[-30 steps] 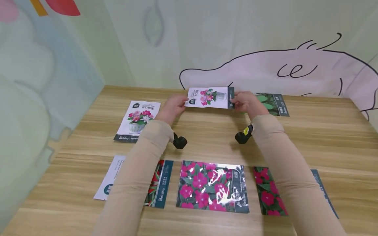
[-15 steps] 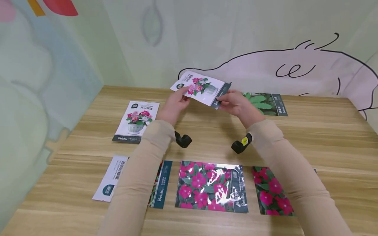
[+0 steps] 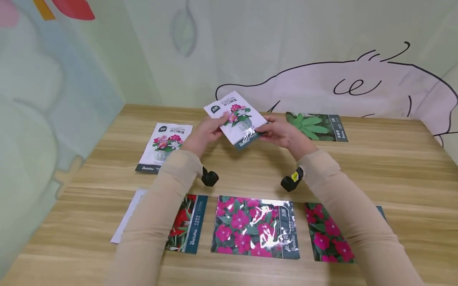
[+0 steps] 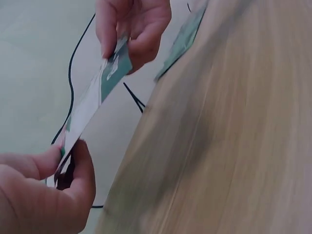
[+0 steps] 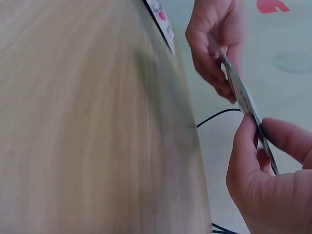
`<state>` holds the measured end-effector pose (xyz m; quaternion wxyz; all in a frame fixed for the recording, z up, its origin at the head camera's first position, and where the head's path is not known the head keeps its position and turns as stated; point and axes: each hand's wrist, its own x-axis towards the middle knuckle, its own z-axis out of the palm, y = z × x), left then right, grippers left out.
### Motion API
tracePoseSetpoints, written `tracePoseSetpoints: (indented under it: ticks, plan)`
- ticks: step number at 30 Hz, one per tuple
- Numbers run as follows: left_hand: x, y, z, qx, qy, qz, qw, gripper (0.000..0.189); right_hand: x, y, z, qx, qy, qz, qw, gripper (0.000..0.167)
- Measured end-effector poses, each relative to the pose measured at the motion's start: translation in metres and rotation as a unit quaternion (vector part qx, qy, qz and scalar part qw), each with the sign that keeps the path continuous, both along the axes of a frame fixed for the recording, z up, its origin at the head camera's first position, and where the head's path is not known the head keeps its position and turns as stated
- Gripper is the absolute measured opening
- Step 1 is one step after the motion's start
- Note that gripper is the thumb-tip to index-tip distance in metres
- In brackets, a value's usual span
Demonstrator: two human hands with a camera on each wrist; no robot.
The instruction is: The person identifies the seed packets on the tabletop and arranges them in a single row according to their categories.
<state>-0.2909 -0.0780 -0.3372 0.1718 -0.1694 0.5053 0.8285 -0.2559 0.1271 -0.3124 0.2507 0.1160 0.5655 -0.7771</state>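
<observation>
A white seed packet [image 3: 239, 115], printed with pink flowers in a pot and a dark green band at one end, is held tilted above the back of the table. My left hand [image 3: 204, 135] pinches its left edge, thumb on the printed face and fingers behind. On the opposite side my right hand [image 3: 284, 133] grips near the green band. In the left wrist view the packet [image 4: 87, 109] appears almost edge-on between both hands. A matching white packet [image 3: 166, 145] lies flat beside my left forearm, partly covered by the sleeve.
A green-leaf packet [image 3: 311, 126] lies at the back right. Along the front are a red-flower packet [image 3: 181, 224], a glossy pink-flower packet [image 3: 247, 226] and another pink-flower packet [image 3: 327, 234], half under the right sleeve. A painted wall [image 3: 243, 47] borders the wooden table [image 3: 393, 167].
The held packet has been lifted off the back of the table and turned clockwise, its green band now pointing down to the right. Both hands have kept hold of it and drawn slightly nearer.
</observation>
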Motion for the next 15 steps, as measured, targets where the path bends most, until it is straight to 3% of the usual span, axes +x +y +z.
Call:
tracePoseSetpoints:
  ticks: [1, 2, 5, 8, 12, 15]
  plan:
    - [-0.001, -0.002, 0.0, -0.018, -0.006, -0.009, 0.9998, 0.041, 0.0, 0.0, -0.001, 0.006, 0.005, 0.013, 0.9999, 0.031]
    - [0.012, -0.002, 0.014, -0.046, -0.01, -0.019, 0.9987, 0.043, 0.001, 0.0, -0.002, 0.013, 0.009, 0.024, 0.9996, 0.033]
    - [0.014, -0.008, 0.015, -0.087, -0.006, -0.057, 0.9945, 0.045, 0.002, -0.003, -0.003, 0.027, 0.013, 0.046, 0.9985, 0.041]
    - [0.016, -0.013, 0.017, -0.139, 0.015, -0.108, 0.9842, 0.046, 0.002, -0.008, -0.004, 0.041, 0.015, 0.05, 0.9978, 0.041]
    - [0.016, -0.023, 0.018, -0.23, 0.07, -0.182, 0.9535, 0.043, 0.003, -0.016, -0.009, 0.05, 0.018, 0.06, 0.9968, 0.024]
    - [0.016, -0.033, 0.02, -0.28, 0.098, -0.215, 0.9305, 0.038, 0.006, -0.022, -0.015, 0.056, 0.011, 0.073, 0.9957, 0.016]
